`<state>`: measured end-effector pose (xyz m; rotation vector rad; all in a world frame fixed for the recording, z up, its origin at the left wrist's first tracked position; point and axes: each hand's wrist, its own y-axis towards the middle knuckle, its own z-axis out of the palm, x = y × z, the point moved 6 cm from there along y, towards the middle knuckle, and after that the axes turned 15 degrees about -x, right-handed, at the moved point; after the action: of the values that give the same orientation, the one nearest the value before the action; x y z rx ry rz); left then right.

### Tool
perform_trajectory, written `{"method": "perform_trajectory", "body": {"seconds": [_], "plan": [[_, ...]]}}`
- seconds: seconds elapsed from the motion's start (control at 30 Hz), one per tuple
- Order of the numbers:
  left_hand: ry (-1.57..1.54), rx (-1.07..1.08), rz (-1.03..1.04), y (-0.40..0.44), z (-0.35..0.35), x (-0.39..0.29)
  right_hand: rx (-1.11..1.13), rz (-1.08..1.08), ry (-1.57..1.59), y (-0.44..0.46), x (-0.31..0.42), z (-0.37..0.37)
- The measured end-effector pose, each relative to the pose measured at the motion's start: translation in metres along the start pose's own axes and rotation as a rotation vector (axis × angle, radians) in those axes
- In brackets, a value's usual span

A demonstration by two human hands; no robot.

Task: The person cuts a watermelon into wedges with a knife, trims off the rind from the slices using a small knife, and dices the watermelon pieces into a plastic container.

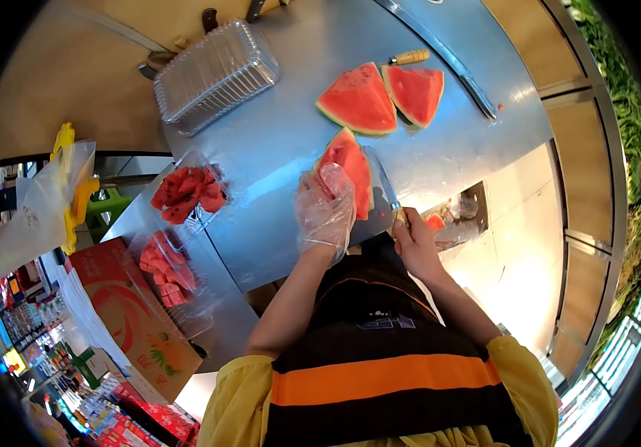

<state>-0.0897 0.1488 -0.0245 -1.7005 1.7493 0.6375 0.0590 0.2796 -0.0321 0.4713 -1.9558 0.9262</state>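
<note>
My left hand [326, 207], in a clear plastic glove, is closed over a watermelon wedge [351, 165] on the metal table. In my right hand [417, 244] is the handle of a knife [381, 173]; its blade lies along the right side of that wedge. Whether the edge touches the flesh, I cannot tell. Farther back, a large watermelon piece [359, 100] and a smaller watermelon piece [416, 93] sit side by side, rind toward me. Behind them shows a wooden handle [410, 56], its other end hidden.
A long knife [447, 56] lies at the table's far right. Stacked clear plastic containers [216, 74] stand at the back left. Dark-red watermelon chunks [188, 194] and a clear box of cut watermelon [165, 267] are at left, near a cardboard box [130, 313]. A waste bin [465, 216] is below right.
</note>
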Motion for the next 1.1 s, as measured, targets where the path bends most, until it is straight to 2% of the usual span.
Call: {"method": "perform_trajectory", "body": {"seconds": [0.1,0.17,0.23,0.27,0.37,0.43,0.57,0.63,0.73,0.87,0.97,1.0,1.07,1.1], "plan": [[-0.052,-0.001,0.009,0.002,0.004,0.01,-0.006,-0.118,-0.121,0.006,0.014,0.008],[-0.061,-0.022,0.02,0.002,0.009,0.014,-0.021,-0.18,-0.316,0.005,0.034,0.01],[-0.05,-0.173,0.063,-0.001,0.009,0.014,0.017,-0.192,-0.335,0.006,0.037,0.018],[-0.057,-0.179,0.051,-0.002,0.011,0.018,0.015,-0.269,-0.409,0.006,0.043,0.022],[-0.011,-0.174,0.03,-0.001,0.008,0.023,0.011,-0.412,-0.513,0.007,0.048,0.031],[-0.074,-0.081,0.002,0.001,0.005,0.017,0.016,-0.488,-0.558,0.009,0.051,0.033],[-0.094,-0.227,0.004,-0.004,0.014,0.028,0.084,-0.456,-0.555,0.018,0.068,0.03],[-0.086,-0.267,0.231,-0.002,0.011,0.014,0.187,-0.31,-0.613,0.019,0.078,0.028],[-0.051,-0.374,0.347,-0.005,0.02,0.02,0.201,-0.368,-0.671,0.021,0.088,0.032],[-0.192,-0.286,0.281,0.0,0.03,0.032,0.205,-0.358,-0.796,0.013,0.084,0.045],[-0.242,-0.341,0.319,-0.001,0.033,0.037,0.179,-0.324,-0.856,0.004,0.077,0.05],[0.004,-0.318,0.407,-0.002,0.042,0.04,0.194,-0.318,-0.871,0.003,0.067,0.053],[0.254,-0.281,0.504,-0.007,0.044,0.03,0.27,-0.341,-0.917,0.004,0.026,0.065],[0.083,-0.229,0.287,-0.004,0.031,0.022,0.262,-0.329,-0.908,0.0,0.02,0.067]]}}
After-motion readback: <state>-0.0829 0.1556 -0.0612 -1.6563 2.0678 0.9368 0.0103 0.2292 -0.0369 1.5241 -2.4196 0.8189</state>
